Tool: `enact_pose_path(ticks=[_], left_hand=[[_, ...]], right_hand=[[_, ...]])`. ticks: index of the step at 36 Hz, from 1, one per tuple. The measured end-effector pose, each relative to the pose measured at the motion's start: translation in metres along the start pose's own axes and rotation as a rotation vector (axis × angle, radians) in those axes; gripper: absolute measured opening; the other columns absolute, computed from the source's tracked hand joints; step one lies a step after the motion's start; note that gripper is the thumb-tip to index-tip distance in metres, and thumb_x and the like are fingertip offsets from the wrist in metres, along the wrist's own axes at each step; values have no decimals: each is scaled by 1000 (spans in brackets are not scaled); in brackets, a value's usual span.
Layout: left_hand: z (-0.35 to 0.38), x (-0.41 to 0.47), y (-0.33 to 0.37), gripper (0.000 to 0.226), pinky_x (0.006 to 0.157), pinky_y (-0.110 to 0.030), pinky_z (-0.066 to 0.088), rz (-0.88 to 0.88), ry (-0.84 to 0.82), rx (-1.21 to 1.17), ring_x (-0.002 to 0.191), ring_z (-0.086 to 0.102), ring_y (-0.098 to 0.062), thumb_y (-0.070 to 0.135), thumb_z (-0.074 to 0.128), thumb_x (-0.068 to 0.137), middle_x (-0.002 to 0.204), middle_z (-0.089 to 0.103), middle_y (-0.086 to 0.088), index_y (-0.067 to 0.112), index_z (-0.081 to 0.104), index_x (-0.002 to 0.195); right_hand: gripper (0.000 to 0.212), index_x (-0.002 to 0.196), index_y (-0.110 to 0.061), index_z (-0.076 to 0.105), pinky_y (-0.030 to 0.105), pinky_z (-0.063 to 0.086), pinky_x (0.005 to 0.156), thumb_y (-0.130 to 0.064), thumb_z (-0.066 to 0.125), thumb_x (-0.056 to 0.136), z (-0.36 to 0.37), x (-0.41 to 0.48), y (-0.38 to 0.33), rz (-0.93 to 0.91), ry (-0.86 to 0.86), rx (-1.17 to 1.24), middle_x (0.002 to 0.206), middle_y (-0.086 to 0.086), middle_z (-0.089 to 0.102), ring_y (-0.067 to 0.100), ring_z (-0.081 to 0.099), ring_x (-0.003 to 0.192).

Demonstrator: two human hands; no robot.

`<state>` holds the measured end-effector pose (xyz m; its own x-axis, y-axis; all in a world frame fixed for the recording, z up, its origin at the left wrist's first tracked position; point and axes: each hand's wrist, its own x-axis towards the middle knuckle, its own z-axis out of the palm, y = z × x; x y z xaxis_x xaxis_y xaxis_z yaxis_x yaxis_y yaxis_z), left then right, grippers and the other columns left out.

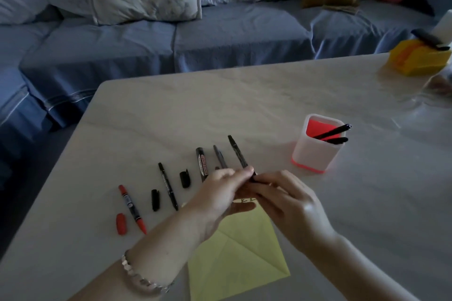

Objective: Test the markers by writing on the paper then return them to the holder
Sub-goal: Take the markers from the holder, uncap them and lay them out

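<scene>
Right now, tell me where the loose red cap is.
In the head view, the red cap lies on the table at the left end of the marker row, just left of the red marker and its near tip, not touching it.

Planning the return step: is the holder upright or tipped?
Upright: the holder stands on the table, open top up, with two black markers leaning inside.

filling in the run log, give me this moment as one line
step: handling black marker | left hand: pinches it | right hand: holds its near end | above yellow paper | holder: two markers inside
</scene>
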<state>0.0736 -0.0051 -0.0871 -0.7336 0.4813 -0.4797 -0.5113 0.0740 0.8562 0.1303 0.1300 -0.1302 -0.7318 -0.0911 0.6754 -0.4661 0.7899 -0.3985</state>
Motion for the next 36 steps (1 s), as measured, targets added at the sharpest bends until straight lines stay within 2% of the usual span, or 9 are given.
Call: enact_pose_path(ticks=[5, 7, 10, 13, 16, 26, 31, 33, 36], left_hand=[[-22, -7, -12, 22, 55, -24, 55, 19, 126, 60, 55, 63, -7, 12, 42, 97, 72, 63, -5, 9, 59, 83], [-29, -11, -16, 22, 61, -30, 55, 45, 128, 134, 55, 62, -9, 10, 37, 99, 70, 59, -6, 7, 54, 84], [-36, -17, -24, 21, 68, -39, 54, 132, 89, 398, 55, 58, -11, 12, 36, 99, 70, 56, -5, 12, 50, 82], [-35, -25, -31, 18, 51, -27, 41, 245, 4, 765, 48, 42, -5, 23, 37, 98, 66, 51, 3, 22, 50, 87], [-32, -31, -34, 23, 48, -24, 32, 336, -7, 840, 48, 38, -8, 34, 33, 99, 67, 53, -1, 23, 53, 103], [-25, -39, -34, 31, 43, -10, 30, 427, 91, 893, 41, 46, 2, 30, 38, 98, 50, 53, 32, 36, 45, 68], [-29, -36, -38, 24, 43, -17, 28, 436, 77, 811, 39, 37, -9, 39, 41, 95, 55, 57, 5, 26, 59, 88], [-29, -35, -40, 27, 46, -20, 33, 403, 56, 795, 40, 38, -8, 45, 40, 94, 65, 65, 6, 25, 57, 87], [-30, -36, -38, 34, 47, -21, 31, 256, 91, 764, 40, 36, -3, 53, 32, 92, 52, 49, 10, 22, 45, 96]], right_hand=[[18, 99, -19, 64, 19, 48, 77, -23, 65, 82, 17, -10, -8, 73, -72, 137, 94, -5, 65, 6, 59, 86], [19, 95, -24, 63, 8, 43, 73, -29, 67, 77, 16, -8, -13, 275, -52, 239, 84, -16, 60, -5, 54, 79], [19, 94, -30, 58, 13, 40, 55, -21, 68, 80, 21, 2, -21, 744, -69, 566, 60, -10, 56, 2, 48, 55], [8, 83, -13, 56, 17, 30, 43, -15, 53, 90, 27, 12, -28, 932, -170, 853, 46, -7, 42, 6, 36, 42], [29, 65, -11, 48, 16, 27, 42, -17, 48, 94, 32, 17, -36, 961, -202, 863, 44, -7, 38, 5, 32, 40], [39, 59, -11, 36, 22, 18, 41, -17, 35, 98, 37, 10, -52, 1021, -114, 1013, 44, -1, 32, 10, 25, 40], [30, 67, -9, 36, 18, 24, 41, -15, 35, 97, 33, 4, -47, 965, -120, 999, 45, -6, 36, 8, 30, 41], [30, 67, -9, 37, 17, 29, 43, -14, 36, 96, 31, 3, -44, 933, -150, 939, 43, -6, 40, 7, 33, 41], [31, 66, -9, 41, 16, 29, 43, -11, 37, 96, 28, 12, -34, 937, -76, 852, 40, -4, 41, 6, 33, 39]])
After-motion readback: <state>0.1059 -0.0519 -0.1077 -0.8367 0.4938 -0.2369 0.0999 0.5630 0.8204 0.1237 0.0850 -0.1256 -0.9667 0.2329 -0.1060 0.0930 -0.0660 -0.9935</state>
